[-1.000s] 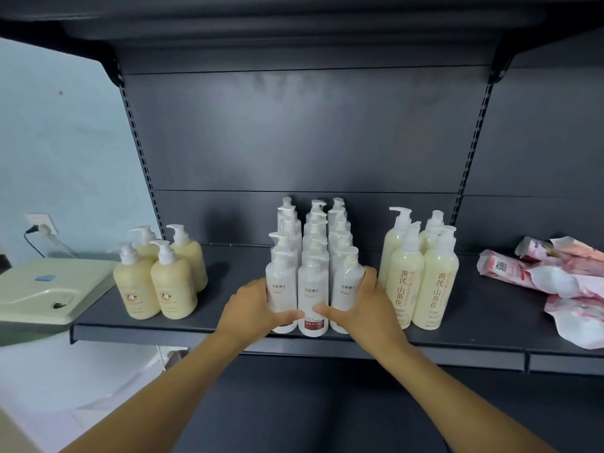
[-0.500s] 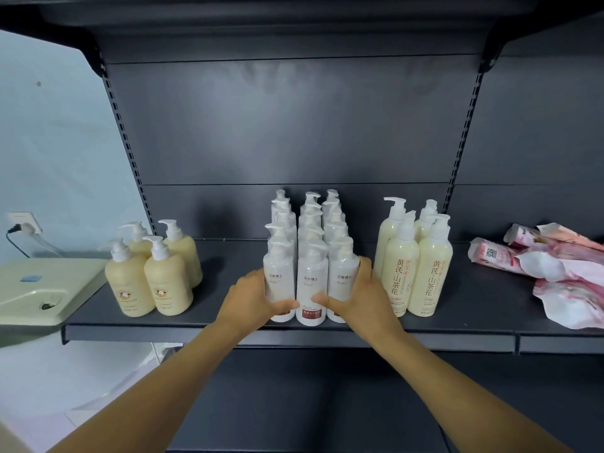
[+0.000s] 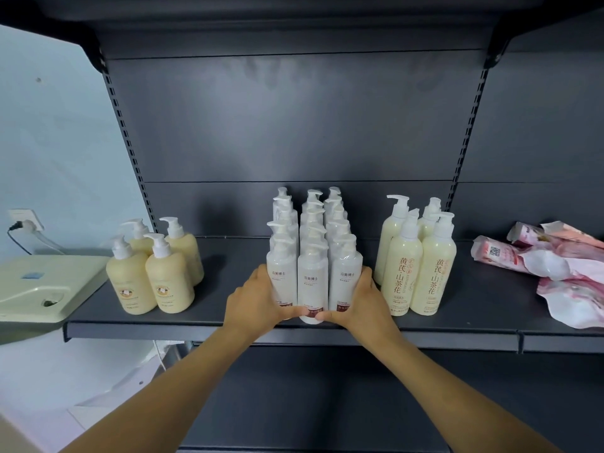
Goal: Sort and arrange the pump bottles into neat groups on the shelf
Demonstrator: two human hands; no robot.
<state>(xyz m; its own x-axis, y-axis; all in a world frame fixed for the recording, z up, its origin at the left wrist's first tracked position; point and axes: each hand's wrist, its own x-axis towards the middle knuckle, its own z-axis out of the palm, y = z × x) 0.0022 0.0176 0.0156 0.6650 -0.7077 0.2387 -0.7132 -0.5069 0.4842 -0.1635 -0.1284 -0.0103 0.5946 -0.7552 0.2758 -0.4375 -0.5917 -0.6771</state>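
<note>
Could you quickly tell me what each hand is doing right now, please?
Left hand: cupped against the left side of the white bottles, thumb across the front.
Right hand: cupped against their right side, likewise.

You have on your shelf four squat yellow pump bottles at left, four tall cream pump bottles at right, white pump bottles in three columns, rear count unclear, and two hands.
</note>
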